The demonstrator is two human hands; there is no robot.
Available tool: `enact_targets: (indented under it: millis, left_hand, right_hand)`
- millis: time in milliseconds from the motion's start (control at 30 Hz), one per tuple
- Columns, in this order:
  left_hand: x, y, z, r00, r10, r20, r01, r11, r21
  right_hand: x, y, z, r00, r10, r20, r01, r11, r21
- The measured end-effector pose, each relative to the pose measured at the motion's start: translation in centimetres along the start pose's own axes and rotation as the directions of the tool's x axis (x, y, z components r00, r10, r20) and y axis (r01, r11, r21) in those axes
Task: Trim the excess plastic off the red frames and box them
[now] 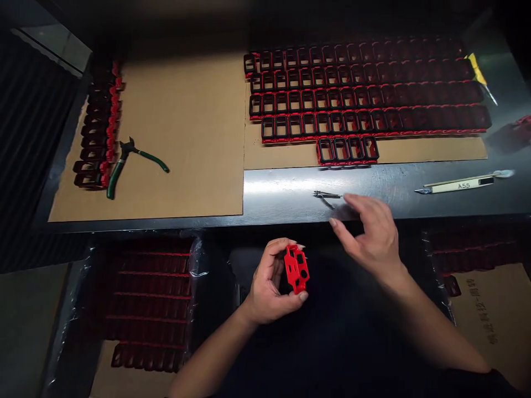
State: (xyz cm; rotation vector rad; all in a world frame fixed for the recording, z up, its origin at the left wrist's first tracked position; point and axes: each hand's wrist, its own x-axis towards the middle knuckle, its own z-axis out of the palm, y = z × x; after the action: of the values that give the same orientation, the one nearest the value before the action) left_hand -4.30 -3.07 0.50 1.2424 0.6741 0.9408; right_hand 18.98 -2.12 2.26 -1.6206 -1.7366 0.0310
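Note:
A red plastic frame (293,270) with several cut-outs is gripped between the thumb and fingers of my left hand (269,282), in front of the bench edge. My right hand (373,235) hovers at the bench's front edge, thumb and fingers apart, with nothing between them and slightly blurred. Just beyond its fingertips, a small pair of tweezer-like nippers (326,197) lies on the metal surface. Beyond that, several black-and-red frames (347,150) form a short row on the cardboard.
Long rows of black-and-red frames (307,99) cover the right cardboard. Green-handled cutters (124,160) lie near a left column of frames (93,138). A white craft knife (460,186) and a swab (504,173) rest at right. Lined boxes (194,276) of frames stand below.

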Motion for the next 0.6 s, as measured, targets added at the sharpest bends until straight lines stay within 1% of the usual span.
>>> enact_targets:
  millis: [67,133,200,267,400,467,500,533,567,600]
  left_hand:
    - [0.0,0.2,0.1,1.0,0.02,0.008,-0.02,1.0,0.009]
    - [-0.1,0.4,0.1,1.0,0.003,0.015,-0.004,1.0,0.02]
    - [-0.2,0.5,0.0,1.0,-0.002,0.009,0.002,0.999,0.035]
    - [-0.3,0.5,-0.1,1.0,0.017,0.0,-0.017,0.999,0.034]
    - [-0.3,0.3,-0.4,1.0,0.03,0.005,-0.03,0.999,0.034]
    - [-0.3,0.2,-0.4,0.999,0.033,0.019,-0.033,0.999,0.034]
    - [-0.2,0.2,-0.4,0.999,0.038,0.024,-0.039,0.999,0.029]
    - [-0.1,0.2,-0.3,0.999,0.044,0.027,-0.045,0.999,0.022]
    - [-0.1,0.2,-0.3,0.998,0.048,0.027,-0.048,0.999,0.018]
    - [-0.1,0.2,-0.3,0.998,0.051,0.026,-0.051,0.999,0.015]
  right_hand:
    - [1.4,1.7,0.6,0.999,0.02,0.046,-0.013,0.989,-0.147]
    - [2.2,2.8,1.1,0.996,0.026,0.082,-0.01,0.982,-0.189]
    - [2.4,3.2,1.5,0.997,0.01,0.077,0.004,0.984,-0.179]
    - [2.3,3.4,1.6,0.998,-0.012,0.069,0.023,0.986,-0.162]
    - [2.1,3.5,1.2,0.998,-0.029,0.051,0.035,0.992,-0.119]
    - [1.8,3.3,0.6,1.0,0.009,0.022,-0.007,0.998,-0.062]
    - [1.6,3.0,0.1,0.999,0.053,0.007,-0.053,0.999,-0.008]
    - [1.3,2.6,-0.5,0.994,0.114,0.002,-0.113,0.991,0.073]
    - [0.8,2.0,-1.2,0.984,0.178,0.021,-0.179,0.968,0.175]
    - [0.3,1.3,-1.9,0.97,0.235,0.06,-0.242,0.926,0.289]
